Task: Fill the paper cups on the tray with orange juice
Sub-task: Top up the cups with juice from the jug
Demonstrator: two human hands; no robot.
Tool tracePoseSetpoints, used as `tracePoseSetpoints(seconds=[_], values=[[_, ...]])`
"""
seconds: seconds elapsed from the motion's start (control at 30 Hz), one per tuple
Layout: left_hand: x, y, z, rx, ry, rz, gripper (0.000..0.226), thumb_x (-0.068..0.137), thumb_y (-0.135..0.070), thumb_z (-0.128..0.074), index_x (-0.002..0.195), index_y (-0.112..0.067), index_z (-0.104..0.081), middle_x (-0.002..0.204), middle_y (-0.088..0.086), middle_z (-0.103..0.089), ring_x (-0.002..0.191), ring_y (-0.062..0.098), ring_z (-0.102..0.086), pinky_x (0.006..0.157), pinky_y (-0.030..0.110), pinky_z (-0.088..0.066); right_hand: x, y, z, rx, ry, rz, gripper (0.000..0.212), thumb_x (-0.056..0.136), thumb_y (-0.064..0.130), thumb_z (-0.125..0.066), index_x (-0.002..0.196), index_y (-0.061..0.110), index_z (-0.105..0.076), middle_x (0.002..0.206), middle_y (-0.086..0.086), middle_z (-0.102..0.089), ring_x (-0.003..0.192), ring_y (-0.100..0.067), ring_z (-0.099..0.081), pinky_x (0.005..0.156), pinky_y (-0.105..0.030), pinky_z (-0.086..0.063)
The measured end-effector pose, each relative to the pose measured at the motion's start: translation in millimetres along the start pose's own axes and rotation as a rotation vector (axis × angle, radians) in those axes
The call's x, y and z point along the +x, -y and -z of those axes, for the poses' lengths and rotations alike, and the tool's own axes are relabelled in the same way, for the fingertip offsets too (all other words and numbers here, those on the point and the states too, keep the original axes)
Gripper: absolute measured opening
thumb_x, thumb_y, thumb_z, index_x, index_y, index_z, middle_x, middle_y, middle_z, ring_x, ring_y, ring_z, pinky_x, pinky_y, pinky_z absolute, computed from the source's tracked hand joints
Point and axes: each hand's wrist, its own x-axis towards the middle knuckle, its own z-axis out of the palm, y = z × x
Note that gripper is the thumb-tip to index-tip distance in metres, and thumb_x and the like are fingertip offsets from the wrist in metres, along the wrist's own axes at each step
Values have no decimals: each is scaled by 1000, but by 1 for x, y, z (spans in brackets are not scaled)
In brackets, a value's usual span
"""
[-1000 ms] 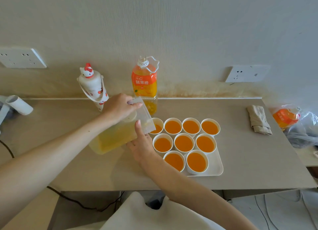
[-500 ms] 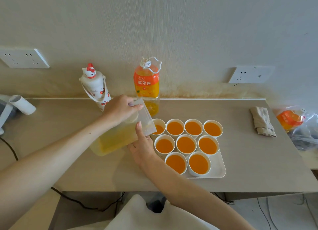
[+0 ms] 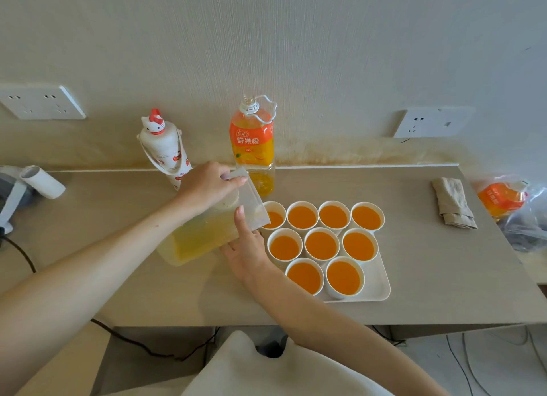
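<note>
Nine paper cups [image 3: 321,244], all showing orange juice, sit packed together on a white tray [image 3: 381,286] right of centre on the tabletop [image 3: 429,277]. A clear jug [image 3: 204,235] tilts over the back-left cup [image 3: 273,219]. The left hand [image 3: 207,185] grips its top, and the right hand [image 3: 245,250] props it from below, one finger straight against its side.

Beige desk [image 3: 414,277] against textured wall [image 3: 296,40]

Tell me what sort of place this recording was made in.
Probably a home or dorm room, not a kitchen: a plain desk against a wall with power sockets, a cartoon-cat water bottle, loose cables underneath.
</note>
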Motion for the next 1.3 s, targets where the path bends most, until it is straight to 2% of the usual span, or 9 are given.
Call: tracePoseSetpoints(seconds=[0.33,0.43,0.9,1.3], values=[[0,-3,1,21,6,1,52,90,-43,-61,55,-16,-34,52,-1,-36,51,16,-36,54,30,-25,0,0,1,0,-2,-6,80,69,46,-73,139,17,-47,127,-9,-65,115,-24,-64,86,-36,-58],[0,-2,2,41,6,-4,51,89,-44,-60,56,-15,-35,53,1,-38,53,17,-37,54,30,-25,0,-1,0,-8,-7,-12,82,67,48,-75,138,18,-47,127,-8,-65,115,-24,-64,92,-39,-56],[1,-1,2,37,-3,-2,52,89,-45,-61,56,-17,-31,52,-2,-32,51,16,-31,55,30,-23,2,-2,1,-22,23,8,80,69,48,-75,138,17,-48,127,-9,-65,118,-25,-62,99,-45,-51],[-1,-3,2,35,2,1,51,90,-45,-60,57,-15,-34,54,-1,-34,53,15,-34,56,29,-25,2,-2,2,-39,18,-14,81,66,51,-74,136,21,-48,127,-7,-65,117,-25,-62,101,-46,-50]])
